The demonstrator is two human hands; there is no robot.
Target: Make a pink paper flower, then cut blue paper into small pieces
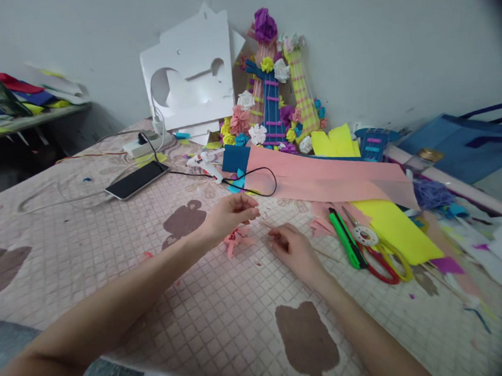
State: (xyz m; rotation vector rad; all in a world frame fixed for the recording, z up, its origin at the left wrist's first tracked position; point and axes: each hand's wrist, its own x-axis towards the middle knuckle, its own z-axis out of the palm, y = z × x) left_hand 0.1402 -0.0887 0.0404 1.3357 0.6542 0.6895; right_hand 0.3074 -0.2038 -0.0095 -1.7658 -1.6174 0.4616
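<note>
Probably light, soft, tearable, that crumpled pink paper piece [236, 239]; pinch its bunched middle. Left hand [231, 215], right hand [296, 251]: fingers curled, can't tell if gripping.

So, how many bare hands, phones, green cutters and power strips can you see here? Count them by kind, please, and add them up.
Hands: 2, the left hand and the right hand
Phone: 1
Green cutter: 1
Power strip: 1
Total: 5
</note>
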